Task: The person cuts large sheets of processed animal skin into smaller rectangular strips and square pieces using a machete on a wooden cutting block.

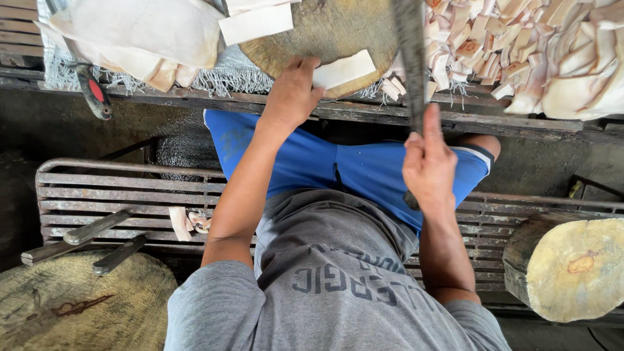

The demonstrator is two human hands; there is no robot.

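My left hand (291, 93) rests on the near edge of a round wooden chopping block (325, 29) and holds down a pale rectangular strip of fatty meat (344, 69). My right hand (428, 166) grips the handle of a long dark cleaver (409, 52), whose blade stands raised edge-on above the block's right side. Another pale slab (255, 23) lies on the block's far left. I sit on a slatted metal bench (97, 188) in blue shorts and a grey shirt.
A heap of cut pale pieces (539, 45) lies to the right of the block, and big uncut slabs (136, 36) to the left. A red-handled tool (93, 90) hangs at the counter edge. Two knives (97, 237) rest by a wooden stump (71, 305); another stump (572, 266) stands at the right.
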